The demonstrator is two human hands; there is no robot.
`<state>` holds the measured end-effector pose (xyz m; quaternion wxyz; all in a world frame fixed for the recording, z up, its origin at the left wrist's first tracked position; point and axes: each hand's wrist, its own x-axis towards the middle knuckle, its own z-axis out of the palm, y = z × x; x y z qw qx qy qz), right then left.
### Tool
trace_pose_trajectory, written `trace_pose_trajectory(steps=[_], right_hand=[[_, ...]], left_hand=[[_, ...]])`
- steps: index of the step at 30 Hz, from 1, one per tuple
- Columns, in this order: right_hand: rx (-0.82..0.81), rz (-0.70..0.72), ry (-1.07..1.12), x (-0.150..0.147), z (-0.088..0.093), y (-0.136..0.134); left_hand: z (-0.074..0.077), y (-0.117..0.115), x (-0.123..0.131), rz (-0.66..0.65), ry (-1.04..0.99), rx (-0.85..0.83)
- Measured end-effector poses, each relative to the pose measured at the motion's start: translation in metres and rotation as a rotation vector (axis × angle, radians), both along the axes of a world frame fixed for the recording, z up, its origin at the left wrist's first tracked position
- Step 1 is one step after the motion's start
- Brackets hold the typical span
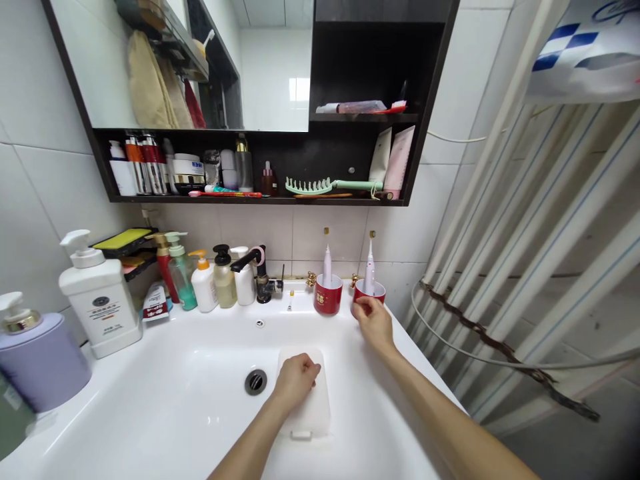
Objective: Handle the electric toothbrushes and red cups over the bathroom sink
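Observation:
My right hand (375,327) is at the right-hand red cup (381,292), its fingers closed at the near rim. A light-coloured electric toothbrush (370,270) stands upright in that cup. To its left, a second red cup (327,300) with gold lettering holds another electric toothbrush (327,267). My left hand (297,381) is curled closed above a white, flat rectangular box (313,417) in the sink. Its fingertips are turned inward, and whatever they may hold is hidden.
The white sink (190,373) has a dark drain (256,382) and a black faucet (261,273). Several pump bottles (203,283) line the left rim. Above hangs a dark mirror cabinet (280,200) with a green hairbrush (310,187). White pipes (540,220) run along the right.

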<state>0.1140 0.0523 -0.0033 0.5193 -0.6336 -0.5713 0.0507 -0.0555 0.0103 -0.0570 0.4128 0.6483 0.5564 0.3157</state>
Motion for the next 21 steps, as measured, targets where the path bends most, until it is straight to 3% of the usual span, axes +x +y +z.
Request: trace_pose_trajectory(steps=[8, 14, 18, 21], right_hand=[[-0.013, -0.173, -0.127, 0.031, 0.015, 0.009], [-0.105, -0.134, -0.211, 0.041, 0.015, 0.015], [-0.093, -0.069, -0.255, 0.039, 0.016, -0.009], [-0.086, 0.029, -0.279, 0.028, 0.011, -0.036]], left_hand=[[0.002, -0.001, 0.0, -0.018, -0.037, -0.012], [0.003, -0.002, -0.002, -0.004, -0.121, -0.017], [0.012, -0.001, -0.005, 0.074, -0.297, -0.012], [0.03, 0.003, 0.0, 0.155, -0.384, 0.062]])
